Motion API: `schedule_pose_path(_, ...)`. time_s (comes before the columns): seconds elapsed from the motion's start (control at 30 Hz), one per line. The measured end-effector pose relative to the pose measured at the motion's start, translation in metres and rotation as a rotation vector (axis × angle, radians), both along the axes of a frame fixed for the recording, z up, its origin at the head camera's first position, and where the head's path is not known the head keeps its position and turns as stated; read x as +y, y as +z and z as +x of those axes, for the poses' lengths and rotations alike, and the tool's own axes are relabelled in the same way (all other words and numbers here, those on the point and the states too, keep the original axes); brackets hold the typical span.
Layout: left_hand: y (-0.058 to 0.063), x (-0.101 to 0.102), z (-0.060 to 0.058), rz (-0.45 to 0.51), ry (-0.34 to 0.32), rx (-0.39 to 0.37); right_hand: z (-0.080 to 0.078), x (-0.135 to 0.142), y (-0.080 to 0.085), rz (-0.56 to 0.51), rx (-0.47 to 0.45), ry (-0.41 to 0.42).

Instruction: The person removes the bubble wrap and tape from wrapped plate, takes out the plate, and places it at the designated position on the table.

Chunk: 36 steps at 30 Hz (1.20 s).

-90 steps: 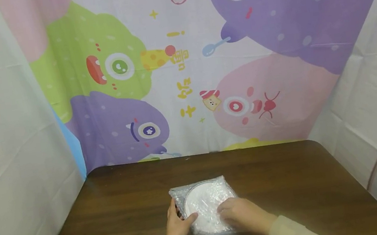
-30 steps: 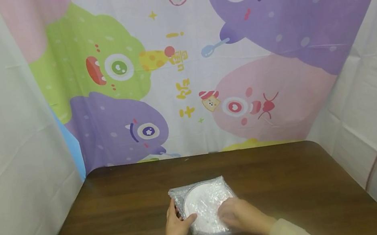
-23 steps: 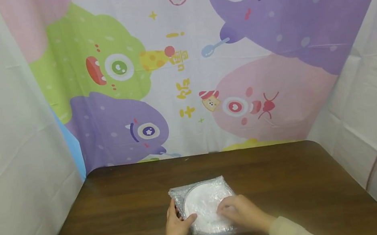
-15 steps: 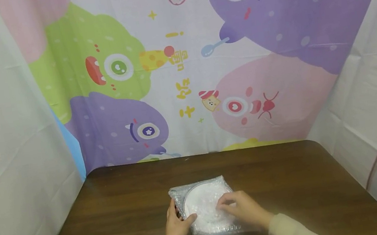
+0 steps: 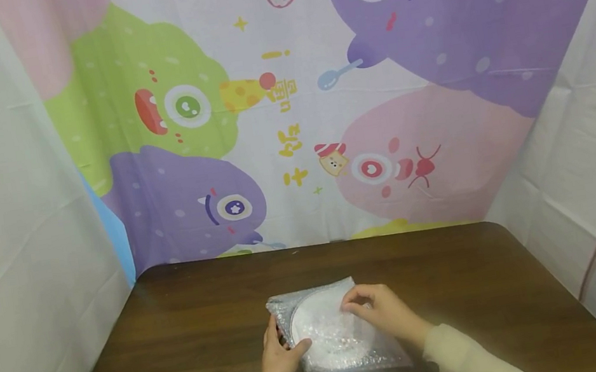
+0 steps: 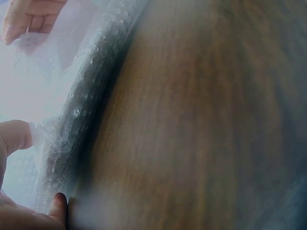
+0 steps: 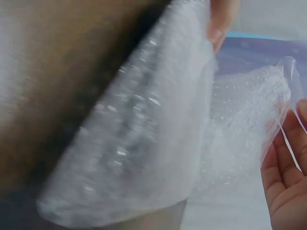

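- On a dark wooden table (image 5: 182,338), near the edge closest to the person, lay a flat sheet of bubble wrap (image 5: 384,356) with a round white plate-like disc (image 5: 320,337) showing through it.
- The left hand (image 5: 279,359) gripped the left edge of the packet, thumb on top and fingers down along the side.
- The right hand (image 5: 383,314) pinched the wrap between thumb and fingers, above the right part of the disc; from the right wrist, the plastic sloped up in a loose sheet.
- From where I stood, the step in hand looked like loosening or opening the wrapping, though wrapping up could have looked much the same; the disc was covered.
- If it was unwrapping, the next move called for a firm left hold while the right drew the loose layer aside gently.
- Behind stood a curtain (image 5: 182,184) printed with cartoon monsters.
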<state>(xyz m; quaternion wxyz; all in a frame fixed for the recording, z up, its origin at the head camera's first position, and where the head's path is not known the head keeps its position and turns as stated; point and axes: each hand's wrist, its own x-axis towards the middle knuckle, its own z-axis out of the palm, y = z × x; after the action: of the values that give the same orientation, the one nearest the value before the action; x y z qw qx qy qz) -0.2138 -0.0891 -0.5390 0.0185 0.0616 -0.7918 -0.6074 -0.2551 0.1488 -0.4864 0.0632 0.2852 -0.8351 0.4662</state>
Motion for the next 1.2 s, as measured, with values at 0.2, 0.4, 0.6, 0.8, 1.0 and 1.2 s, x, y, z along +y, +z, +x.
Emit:
schedule_pose_path(0.2,0.000,0.000,0.000,-0.002,0.001,0.000,-0.006,0.001,0.012,-0.042,0.013,0.001)
schedule_pose_path(0.4,-0.001,0.000,0.000,-0.003,0.000,0.004,-0.010,0.004,0.018,-0.025,0.015,0.024)
schedule_pose_path(0.6,-0.002,-0.001,0.000,0.003,-0.002,0.012,-0.014,0.011,0.020,0.102,0.069,0.048)
schedule_pose_path(0.8,-0.003,-0.001,0.001,0.017,-0.003,0.023,-0.020,0.018,0.016,0.178,0.155,0.037)
schedule_pose_path(1.0,-0.002,-0.001,0.001,0.021,-0.001,0.013,-0.031,0.018,0.012,0.113,0.143,-0.012)
schedule_pose_path(1.2,-0.001,-0.001,0.001,0.033,-0.009,0.019,-0.044,0.014,0.012,0.042,0.124,-0.111)
